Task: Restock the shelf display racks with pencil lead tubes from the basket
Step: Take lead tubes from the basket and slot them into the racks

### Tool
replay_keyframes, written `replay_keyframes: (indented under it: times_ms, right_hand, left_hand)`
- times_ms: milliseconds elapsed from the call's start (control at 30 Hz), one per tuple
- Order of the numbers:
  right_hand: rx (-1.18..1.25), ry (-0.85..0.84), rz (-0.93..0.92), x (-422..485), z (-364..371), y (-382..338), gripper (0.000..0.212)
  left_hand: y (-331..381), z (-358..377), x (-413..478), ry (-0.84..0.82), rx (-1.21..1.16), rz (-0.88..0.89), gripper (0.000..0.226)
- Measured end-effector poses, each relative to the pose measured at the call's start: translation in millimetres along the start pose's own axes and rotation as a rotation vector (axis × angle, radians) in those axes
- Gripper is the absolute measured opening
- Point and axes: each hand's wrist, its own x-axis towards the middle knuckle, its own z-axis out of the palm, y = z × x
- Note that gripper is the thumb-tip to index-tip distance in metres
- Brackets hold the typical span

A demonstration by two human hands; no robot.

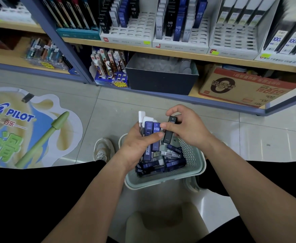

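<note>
A pale green basket (198,165) stands on the floor between my knees, holding several blue and black pencil lead tubes (170,163). Above it, my left hand (136,144) grips a bundle of blue and white tubes (149,128) upright. My right hand (187,128) pinches a black tube (169,131) right beside that bundle. White slotted display racks (135,30) on the upper shelf hold rows of HB 0.7 tubes, with free slots at their fronts; a second rack (194,38) stands to the right.
Below the racks sit a dark open box (161,83), a cardboard carton (245,88) and a small blue pen display (111,67). A floor sticker (21,123) lies to the left. My shoe (102,149) is next to the basket.
</note>
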Motion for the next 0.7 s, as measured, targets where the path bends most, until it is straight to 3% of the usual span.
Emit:
replay_keyframes:
  times_ms: [133,233,333,700]
  right_hand:
    - [0.106,-0.027,-0.063,-1,-7,-10,0.006]
    - [0.151,-0.071,-0.081,-2,-17,-26,0.028]
    - [0.162,-0.097,-0.122,-7,-31,-47,0.036]
    - [0.076,0.138,-0.255,12,-93,-116,0.021]
  left_hand:
    - [13,3,0,0.032,0.036,0.041,0.036]
    - [26,5,1,0.05,0.058,0.098,0.037]
    - [46,2,-1,0.041,0.134,0.163,0.041]
    - [150,-13,-8,-0.074,0.459,0.296,0.033]
